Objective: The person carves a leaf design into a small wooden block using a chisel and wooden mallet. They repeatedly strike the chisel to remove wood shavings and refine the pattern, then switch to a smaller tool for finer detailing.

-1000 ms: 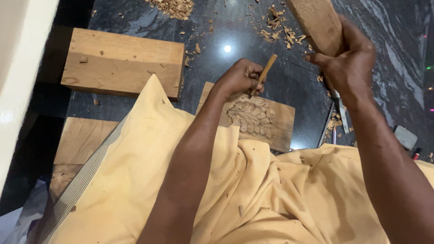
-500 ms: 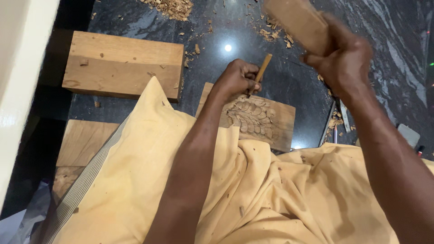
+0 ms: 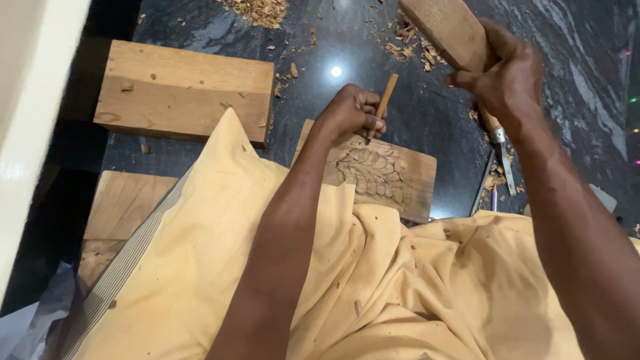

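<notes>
Left hand fingers closed around wooden-handled chisel; handle sticks out above the fist, long axis tilted up-right, tip down on the carved wood panel. Panel lies on the dark stone floor, partly under yellow cloth. Right hand grips wooden mallet, raised up-right of the chisel, apart from it.

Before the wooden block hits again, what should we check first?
1. Left hand grips the chisel: ok.
2. Chisel tip on the carved panel: ok.
3. Right hand grips the wooden mallet, raised above: ok.
4. Fingers away from the chisel's top end: ok, they wrap lower down.
5. Panel held steady: cannot tell; yellow cloth covers its near edge.
6. Spare tools beside the right arm, out of the way: ok.
</notes>
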